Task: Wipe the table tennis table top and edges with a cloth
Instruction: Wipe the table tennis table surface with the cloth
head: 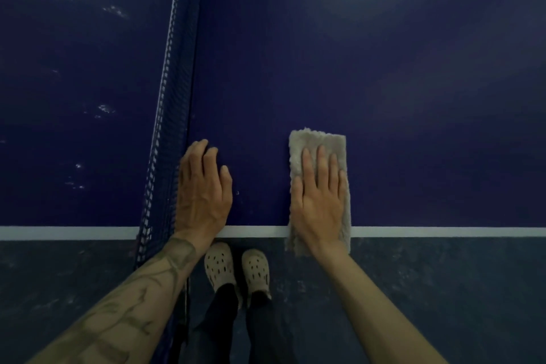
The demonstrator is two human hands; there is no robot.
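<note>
Grey cloth (313,140) pressed flat by right hand (319,204), grip released, wiping table (413,97) near edge; left hand (204,195) released, bracing beside net (165,127). Next likely: sweep forward.

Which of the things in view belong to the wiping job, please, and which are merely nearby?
Job: cloth, right hand pressing it flat, table top, white edge line.
Just there: net, left hand resting on the table, shoes, floor.
</note>
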